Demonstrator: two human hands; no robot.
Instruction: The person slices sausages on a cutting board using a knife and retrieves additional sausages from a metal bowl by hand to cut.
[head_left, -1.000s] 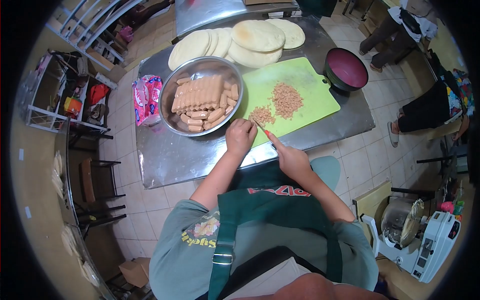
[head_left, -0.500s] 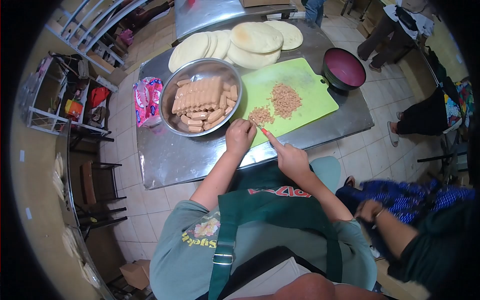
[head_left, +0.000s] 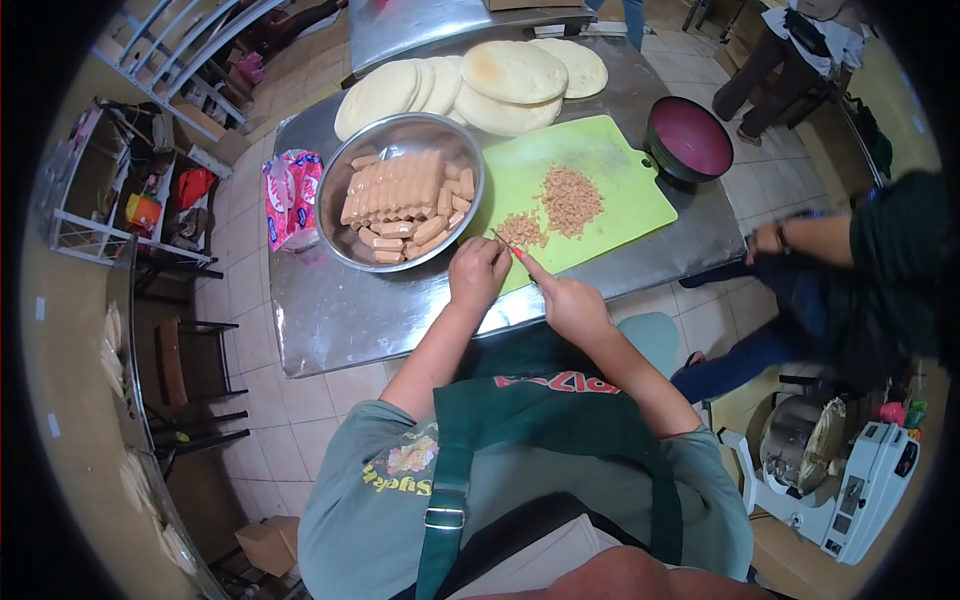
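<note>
A knife point(head_left: 507, 243) with a red-orange handle is in my right hand point(head_left: 577, 310), its index finger stretched along the handle. Its blade lies near the fingertips of my left hand point(head_left: 478, 270), which is curled at the near-left edge of the green cutting board point(head_left: 610, 145); whatever those fingers hold is hidden. Beside the blade lies a small pile of chopped sausage point(head_left: 522, 230), with a larger pile of sausage bits point(head_left: 572, 202) further right. A steel bowl point(head_left: 337, 235) stands left of the board, filled with whole sausages point(head_left: 395, 190) and pieces.
Flatbreads point(head_left: 512, 75) are stacked at the table's back. A pink packet point(head_left: 292, 200) lies left of the bowl, and a dark red bowl point(head_left: 690, 138) stands right of the board. A person's arm point(head_left: 818, 240) is close on the right, above a white mixer point(head_left: 850, 490).
The person on the right has moved forward along the table's right side, uncovering the mixer. My knife's blade has shifted slightly left; my left hand stays at the board's edge.
</note>
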